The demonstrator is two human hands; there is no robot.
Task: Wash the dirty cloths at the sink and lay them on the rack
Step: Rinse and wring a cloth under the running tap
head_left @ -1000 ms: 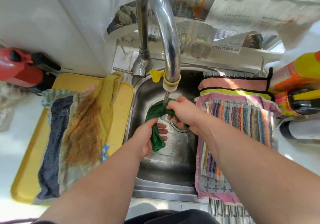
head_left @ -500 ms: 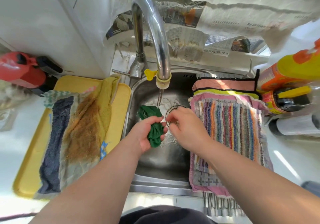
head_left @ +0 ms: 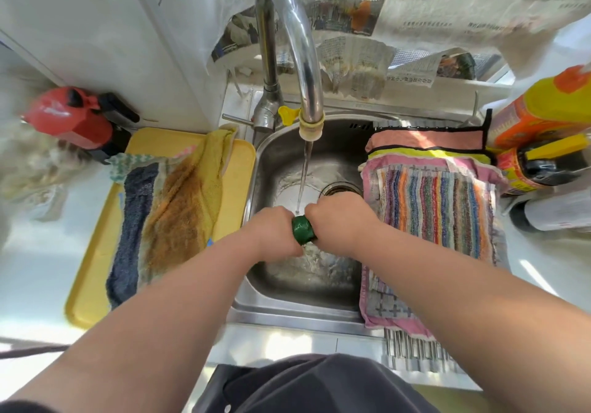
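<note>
Three cloths lie on the yellow tray (head_left: pixel 92 252) at nine o'clock of the sink (head_left: pixel 287 305). They are a navy blue cloth (head_left: pixel 134 220), a brown-stained yellow towel (head_left: pixel 195 188) overlapping it, and a green-and-white checked cloth (head_left: pixel 128 161) peeking out at the tray's far end. A red container (head_left: pixel 70 118) stands at eleven o'clock of the tray, against the white wall.

A chrome gooseneck faucet (head_left: pixel 294 35) rises at twelve o'clock of the steel basin. A thin stream of water (head_left: pixel 305 172) falls from its spout to the far side of the hands.

The left hand (head_left: pixel 271 230) is curled tight round one end of the green cloth (head_left: pixel 303 228), knuckles up. The right hand (head_left: pixel 339 217) is curled round the other end, so only a short rolled band of wet green fabric shows between the two fists. The cloth is over the middle of the basin, and water spills from under it. The drain (head_left: pixel 340 188) is at twelve o'clock of the right hand.

At three o'clock of the basin, a multicoloured striped cloth (head_left: pixel 438 207) lies spread on the rack (head_left: pixel 415 353), whose metal bars show at the near end. A pink-bordered cloth (head_left: pixel 372 169) lies beneath it, and a salmon cloth (head_left: pixel 425 139) with black trim lies at its far end.

An orange-and-yellow bottle (head_left: pixel 543 108) and a dark bottle (head_left: pixel 550 163) with a yellow cap stand at two o'clock of the rack. Newspaper (head_left: pixel 415 12) hangs across the top.
</note>
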